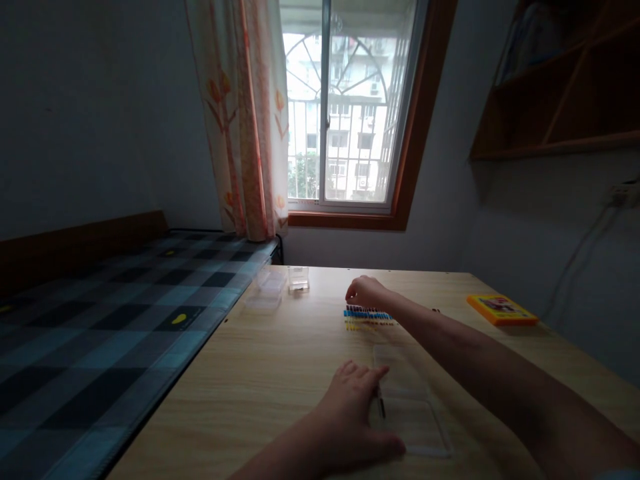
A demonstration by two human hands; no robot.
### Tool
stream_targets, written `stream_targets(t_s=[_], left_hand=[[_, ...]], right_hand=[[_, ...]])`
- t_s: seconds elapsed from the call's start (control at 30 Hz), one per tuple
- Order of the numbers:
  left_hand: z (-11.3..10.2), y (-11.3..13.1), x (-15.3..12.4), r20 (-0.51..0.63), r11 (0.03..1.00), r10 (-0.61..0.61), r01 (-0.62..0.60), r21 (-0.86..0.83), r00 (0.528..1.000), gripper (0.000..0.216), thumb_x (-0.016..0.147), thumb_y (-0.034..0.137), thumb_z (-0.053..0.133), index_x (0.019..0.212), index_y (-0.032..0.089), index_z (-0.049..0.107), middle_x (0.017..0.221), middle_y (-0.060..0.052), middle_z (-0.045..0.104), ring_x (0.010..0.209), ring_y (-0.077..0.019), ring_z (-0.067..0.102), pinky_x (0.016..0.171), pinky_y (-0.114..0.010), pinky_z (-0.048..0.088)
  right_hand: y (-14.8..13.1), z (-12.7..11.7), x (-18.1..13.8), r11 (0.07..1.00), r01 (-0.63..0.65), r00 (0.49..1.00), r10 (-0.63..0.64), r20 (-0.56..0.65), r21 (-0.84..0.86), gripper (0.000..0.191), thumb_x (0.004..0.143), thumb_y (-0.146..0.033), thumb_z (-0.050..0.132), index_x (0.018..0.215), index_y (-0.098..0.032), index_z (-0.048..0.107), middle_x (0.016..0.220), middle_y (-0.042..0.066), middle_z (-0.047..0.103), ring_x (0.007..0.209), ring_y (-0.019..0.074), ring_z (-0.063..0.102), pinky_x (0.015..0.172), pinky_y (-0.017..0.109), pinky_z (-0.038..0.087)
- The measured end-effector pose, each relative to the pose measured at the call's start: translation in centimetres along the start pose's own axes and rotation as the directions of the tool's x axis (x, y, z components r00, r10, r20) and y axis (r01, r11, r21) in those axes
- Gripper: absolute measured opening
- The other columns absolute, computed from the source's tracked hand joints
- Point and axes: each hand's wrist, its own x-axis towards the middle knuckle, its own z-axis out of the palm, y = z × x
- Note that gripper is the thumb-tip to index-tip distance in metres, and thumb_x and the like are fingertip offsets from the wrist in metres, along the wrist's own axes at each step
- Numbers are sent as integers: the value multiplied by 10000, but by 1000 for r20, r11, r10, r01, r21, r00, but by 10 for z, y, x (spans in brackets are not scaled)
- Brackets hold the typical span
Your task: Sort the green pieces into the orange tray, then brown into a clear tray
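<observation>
My left hand (350,413) lies at the near left side of a clear plastic case (425,427) that is opened out on the table. Its thumb and fingers are spread, touching or just over the case's left edge. A thin dark stick-like item (382,405) shows beside the fingers. Farther off, my right hand (367,291) is over the back left corner of a set of small coloured pieces (367,315) in rows of dark red, blue, whitish and yellow. Its fingers are curled together, and whatever they pinch is too small to make out.
Clear plastic boxes (270,290) stand at the table's back left, with a smaller clear box (299,279) beside them. An orange-yellow flat box (501,310) lies at the right edge. A bed with a checked cover (150,320) adjoins the table's left side.
</observation>
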Motion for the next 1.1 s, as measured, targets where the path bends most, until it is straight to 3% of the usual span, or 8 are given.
stream_targets(t_s=[0.13,0.33,0.7,0.83,0.93,1.1], left_hand=[[3,-4,1,-11,1000,31,-31,-4,999,1040,573,544,845,1488,233,462,1412,-117,564,1385,-393,399,1226,-573,150],[6,-7,2,-26,998,59,-59,9,998,1038,581,564,841,1487,221,468,1371,-129,588,1332,-389,441,1208,-576,196],[7,-8,3,-36,997,78,-77,26,996,1042,587,573,832,1490,208,462,1378,-133,588,1349,-389,424,1214,-565,179],[6,-6,3,-32,996,76,-75,44,997,1027,590,561,833,1482,199,475,1358,-132,603,1325,-385,450,1211,-556,195],[5,-6,3,-26,997,71,-70,45,997,1026,600,558,827,1489,194,466,1378,-136,588,1335,-388,439,1214,-550,190],[4,-5,4,-16,996,75,-74,59,997,1032,604,574,807,1497,198,451,1340,-133,602,1332,-384,438,1207,-543,210]], right_hand=[[2,5,14,999,-45,996,46,73,-14,291,976,-365,597,1204,-188,628,1243,88,622,1039,215,632,888,409,556],[4,9,22,994,-104,993,105,50,-25,301,980,-364,590,1228,-195,616,1278,95,604,1083,226,618,921,432,542],[-1,6,18,995,-96,989,92,120,33,300,972,-363,603,1213,-186,625,1254,88,617,1050,222,629,888,412,556],[-11,-2,11,995,-81,996,79,41,56,287,976,-365,599,1200,-188,627,1237,87,623,1035,213,634,879,403,559],[-15,-19,-1,994,-37,997,44,-70,100,231,962,-344,621,1106,-172,676,1116,68,678,950,190,655,852,377,553],[-14,-53,-73,978,94,957,-38,-288,185,159,925,-292,659,1003,-216,774,991,45,731,875,151,653,815,263,479]])
